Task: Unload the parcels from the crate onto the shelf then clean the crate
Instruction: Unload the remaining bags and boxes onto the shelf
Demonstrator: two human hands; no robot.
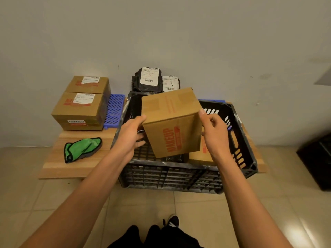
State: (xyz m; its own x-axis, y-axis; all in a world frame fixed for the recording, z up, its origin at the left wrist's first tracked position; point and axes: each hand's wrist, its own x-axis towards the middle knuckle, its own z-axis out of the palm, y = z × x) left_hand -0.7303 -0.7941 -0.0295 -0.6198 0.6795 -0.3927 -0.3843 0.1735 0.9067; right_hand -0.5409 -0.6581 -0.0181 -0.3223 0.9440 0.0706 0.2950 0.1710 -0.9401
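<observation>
The cardboard box (172,122) is being held tilted above the black crate (179,174), clamped between two hands. The left hand (132,135) is gripping its left edge with the thumb on the top face and the fingers curling underneath; the right hand (215,133) is pinching the right edge, thumb up at the corner, fingers folded behind. The hands are sitting apart, one on each side of the box, and the box is clear of the crate's floor — so the unloading step appears to be in hand, with this parcel on its way out.

Inside the crate, another cardboard parcel (202,154) is lying by the right wall, and something dark is showing under the held box, too hidden to name. The crate is resting on the right half of the wooden shelf (59,169), reaching past its front edge. At the shelf's back left corner two boxes (84,102) are already stacked on a blue plastic mat (114,110), and black mailer bags (155,79) are piled against the back edge behind the crate. A green cloth (82,149) is lying near the front left, just beside the crate.

The next move is probably calling for carrying the box leftwards or back to a free spot on the shelf and setting it flat; the remaining parcels and the wiping are not yet done.
</observation>
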